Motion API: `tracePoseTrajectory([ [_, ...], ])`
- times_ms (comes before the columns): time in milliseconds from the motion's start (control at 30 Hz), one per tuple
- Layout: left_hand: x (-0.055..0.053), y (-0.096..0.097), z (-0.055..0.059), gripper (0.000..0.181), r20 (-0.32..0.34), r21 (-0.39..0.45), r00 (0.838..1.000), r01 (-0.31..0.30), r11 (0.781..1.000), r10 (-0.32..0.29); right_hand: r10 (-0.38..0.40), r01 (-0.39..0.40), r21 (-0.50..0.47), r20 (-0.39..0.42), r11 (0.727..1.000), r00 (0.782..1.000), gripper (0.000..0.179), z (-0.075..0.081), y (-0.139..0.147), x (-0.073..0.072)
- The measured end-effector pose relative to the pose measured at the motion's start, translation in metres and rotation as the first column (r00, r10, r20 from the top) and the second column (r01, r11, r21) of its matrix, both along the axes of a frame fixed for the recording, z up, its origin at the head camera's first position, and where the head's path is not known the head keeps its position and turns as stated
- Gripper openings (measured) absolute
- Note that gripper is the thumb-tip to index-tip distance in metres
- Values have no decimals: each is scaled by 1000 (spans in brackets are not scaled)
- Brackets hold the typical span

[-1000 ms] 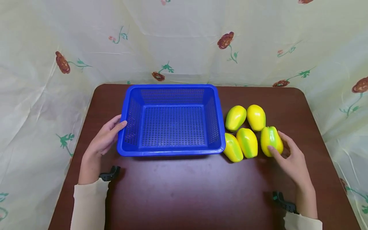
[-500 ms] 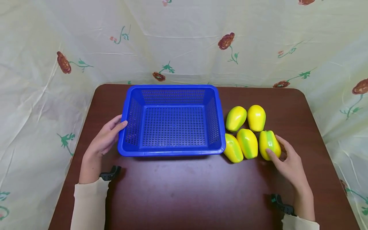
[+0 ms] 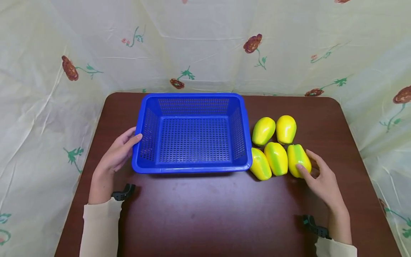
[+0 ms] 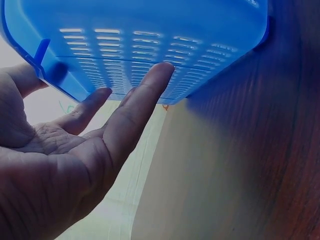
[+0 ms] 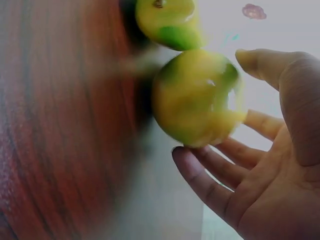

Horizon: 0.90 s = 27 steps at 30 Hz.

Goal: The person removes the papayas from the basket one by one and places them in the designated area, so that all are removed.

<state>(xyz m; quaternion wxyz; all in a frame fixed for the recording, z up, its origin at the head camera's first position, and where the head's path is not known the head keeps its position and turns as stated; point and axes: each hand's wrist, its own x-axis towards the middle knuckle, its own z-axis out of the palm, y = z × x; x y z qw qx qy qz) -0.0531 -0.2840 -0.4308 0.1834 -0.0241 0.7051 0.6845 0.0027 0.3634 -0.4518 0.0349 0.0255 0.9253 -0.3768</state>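
A blue plastic basket [image 3: 192, 169] with slotted walls sits on the table, nothing inside it. My left hand [image 3: 117, 153] holds its left rim, thumb over the edge and fingers against the outer wall. In the left wrist view those fingers [image 4: 132, 112] lie along the slotted side. To the basket's right, my right hand [image 3: 324, 180] has its thumb and fingers on either side of a glossy yellow-green papaya [image 3: 298, 159]. The right wrist view shows this papaya [image 5: 195, 100] between thumb and fingertips, with another papaya [image 5: 167, 20] beside it.
Several more papayas sit close together between the basket and my right hand, one papaya [image 3: 260, 166] right at the basket's corner. The brown table [image 3: 208, 214] has rounded far corners. A pale flowered cloth [image 3: 208, 46] hangs behind it and at both sides.
My right hand has moved slightly left and toward me with its papaya, which now stands right beside the others in the near row. The left hand and basket have not moved.
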Motion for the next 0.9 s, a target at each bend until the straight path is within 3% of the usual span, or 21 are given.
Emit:
tracePoseTrajectory([
  [467, 2, 0, -1, 61, 19, 6, 1000, -7, 1000, 7, -82, 80, 46, 31, 996, 996, 67, 2, 2, 4],
  [900, 1, 3, 3, 63, -8, -58, 1000, 7, 998, -7, -132, 132, 44, 8, 990, 991, 64, 4, 0, 5],
])
